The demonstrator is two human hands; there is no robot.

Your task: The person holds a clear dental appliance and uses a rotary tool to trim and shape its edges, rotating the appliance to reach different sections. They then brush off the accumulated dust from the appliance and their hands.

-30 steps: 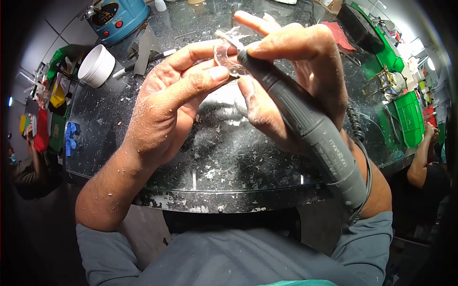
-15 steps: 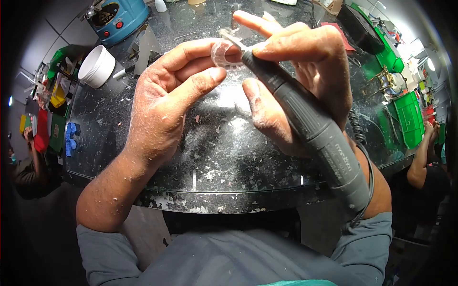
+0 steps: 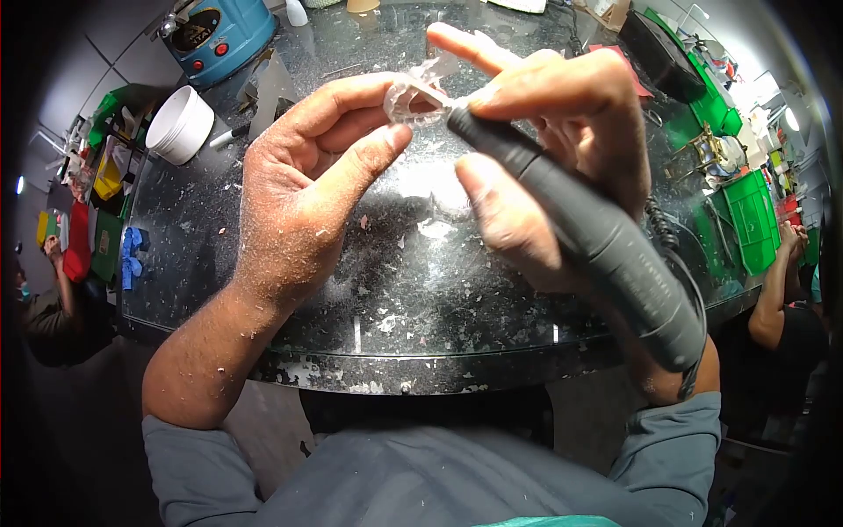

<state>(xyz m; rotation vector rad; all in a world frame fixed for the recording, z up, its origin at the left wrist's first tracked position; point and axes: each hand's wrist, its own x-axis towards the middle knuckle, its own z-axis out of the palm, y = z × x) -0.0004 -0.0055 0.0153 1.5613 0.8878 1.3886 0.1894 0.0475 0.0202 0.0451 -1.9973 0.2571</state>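
Note:
A small clear, curved plastic piece [image 3: 402,104] is pinched between the thumb and fingers of my left hand [image 3: 303,176]. My right hand [image 3: 562,132] grips a black rotary handpiece [image 3: 597,228], whose narrow tip reaches the plastic piece from the right. Whether the tip touches it is too small to tell. One finger of my right hand points up and left, and the thumb lies near the handpiece's lower side. White dust and shavings cover both hands and the left forearm.
Dusty black table [image 3: 395,307]; white tub [image 3: 180,126], marker [image 3: 230,135] and blue machine [image 3: 219,44] at the back left. Blue scrap [image 3: 132,257] at the left edge. Green tray [image 3: 753,221] and coiled cord [image 3: 660,227] on the right. Other people sit at both sides.
The handpiece's rear end has swung right and slightly down, and its body has rolled. The plastic piece has tilted and shifted slightly left. My right thumb has moved a little right and down.

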